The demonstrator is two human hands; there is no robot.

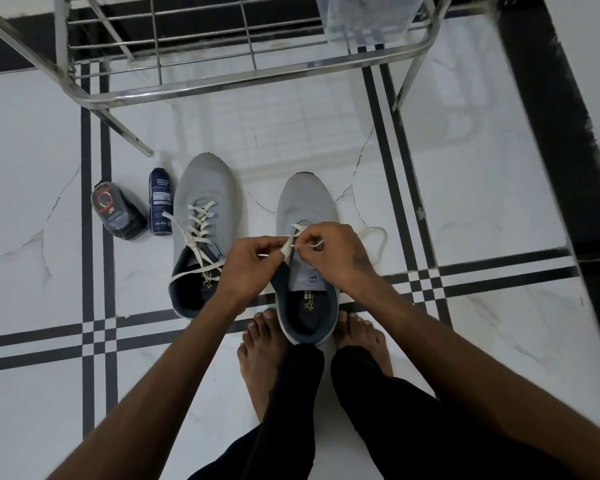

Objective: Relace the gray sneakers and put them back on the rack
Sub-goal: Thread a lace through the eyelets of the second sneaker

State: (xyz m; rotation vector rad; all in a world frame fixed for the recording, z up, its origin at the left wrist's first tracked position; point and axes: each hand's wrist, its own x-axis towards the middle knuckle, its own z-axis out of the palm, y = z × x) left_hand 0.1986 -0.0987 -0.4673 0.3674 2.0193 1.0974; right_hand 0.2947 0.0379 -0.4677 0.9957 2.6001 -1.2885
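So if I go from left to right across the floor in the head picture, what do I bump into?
Dark pouch → blue spray bottle → laced gray sneaker → gray sneaker being laced → loose lace loop.

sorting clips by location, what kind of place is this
Probably a home entryway or hallway, indoors. A steel shoe rack stands on a polished white marble floor with black inlay stripes, and a shoe cleaner spray bottle lies beside the gray sneakers that a barefoot person is lacing.
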